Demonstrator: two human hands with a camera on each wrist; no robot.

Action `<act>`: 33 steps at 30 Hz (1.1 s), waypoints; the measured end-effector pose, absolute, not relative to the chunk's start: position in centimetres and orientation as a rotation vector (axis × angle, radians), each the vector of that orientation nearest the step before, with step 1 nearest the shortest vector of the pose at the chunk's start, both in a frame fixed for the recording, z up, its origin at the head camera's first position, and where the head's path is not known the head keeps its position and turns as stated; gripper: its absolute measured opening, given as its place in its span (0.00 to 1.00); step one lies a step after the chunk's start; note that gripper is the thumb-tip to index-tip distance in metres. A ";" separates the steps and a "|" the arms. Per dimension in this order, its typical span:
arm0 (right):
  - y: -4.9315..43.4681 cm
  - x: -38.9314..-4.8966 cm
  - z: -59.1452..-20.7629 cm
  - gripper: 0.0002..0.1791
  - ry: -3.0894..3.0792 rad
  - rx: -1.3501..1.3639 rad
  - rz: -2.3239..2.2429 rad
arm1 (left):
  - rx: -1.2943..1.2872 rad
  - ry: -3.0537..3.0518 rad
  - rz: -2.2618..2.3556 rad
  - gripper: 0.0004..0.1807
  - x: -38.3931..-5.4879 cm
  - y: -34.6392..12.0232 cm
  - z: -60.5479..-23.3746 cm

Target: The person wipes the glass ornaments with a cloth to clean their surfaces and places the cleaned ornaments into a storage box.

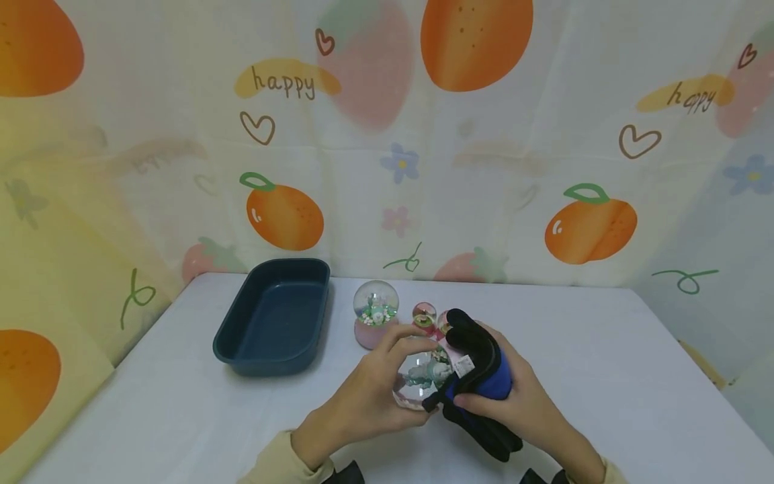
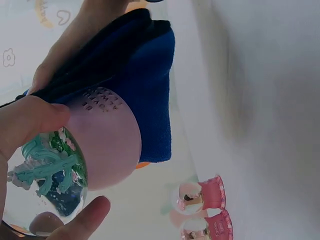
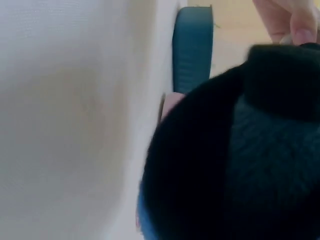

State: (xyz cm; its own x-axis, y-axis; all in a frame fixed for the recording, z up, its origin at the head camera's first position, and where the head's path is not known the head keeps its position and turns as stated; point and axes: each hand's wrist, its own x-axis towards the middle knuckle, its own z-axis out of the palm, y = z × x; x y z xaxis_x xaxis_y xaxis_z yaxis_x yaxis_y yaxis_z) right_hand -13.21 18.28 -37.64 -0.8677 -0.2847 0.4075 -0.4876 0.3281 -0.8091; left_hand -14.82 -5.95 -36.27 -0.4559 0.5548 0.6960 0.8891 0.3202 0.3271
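White worktop: left hand grips clear-domed, pink-based snow globe, right hand clamps blue-and-black fabric cloth against it, likely wiping; next needs turning.

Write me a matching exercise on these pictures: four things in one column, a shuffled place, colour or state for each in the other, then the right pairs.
Things:
1. tray
2. cloth
3. two small globes
4. left hand

Places, colours, states:
A. standing side by side on pink-red bases
B. holding a larger globe
C. dark blue-green, leftmost thing on the table
D. black and blue, gripped by the right hand

Right pairs: 1-C, 2-D, 3-A, 4-B
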 end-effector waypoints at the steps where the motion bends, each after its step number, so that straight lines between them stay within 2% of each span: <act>1: 18.2 -13.2 -37.6 0.46 -2.391 0.719 1.546 | -1.276 -2.130 -0.978 0.46 -14.9 -6.0 -36.3; 5: 18.1 -13.1 -37.6 0.42 -2.356 0.699 1.535 | -1.295 -2.121 -0.975 0.47 -14.9 -6.0 -36.3; 13: 18.4 -12.6 -36.7 0.17 -2.324 0.413 1.710 | -1.359 -2.096 -0.899 0.47 -14.7 -6.1 -36.2; 18: 19.2 -13.0 -36.4 0.11 -2.337 0.298 1.926 | -1.423 -2.105 -1.048 0.48 -14.7 -6.4 -36.0; 21: 19.9 -13.3 -36.8 0.07 -2.295 0.329 2.119 | -1.439 -2.091 -1.146 0.48 -14.9 -6.5 -35.9; 25: 20.5 -13.7 -37.3 0.07 -2.238 0.443 2.300 | -1.415 -2.056 -1.198 0.47 -15.2 -6.6 -35.9; 29: 20.3 -13.7 -37.4 0.09 -2.246 0.547 2.273 | -1.345 -2.042 -1.248 0.48 -15.4 -6.9 -35.9; 33: 19.2 -13.0 -37.0 0.22 -2.336 0.598 2.019 | -1.300 -2.009 -1.256 0.48 -15.7 -7.1 -35.9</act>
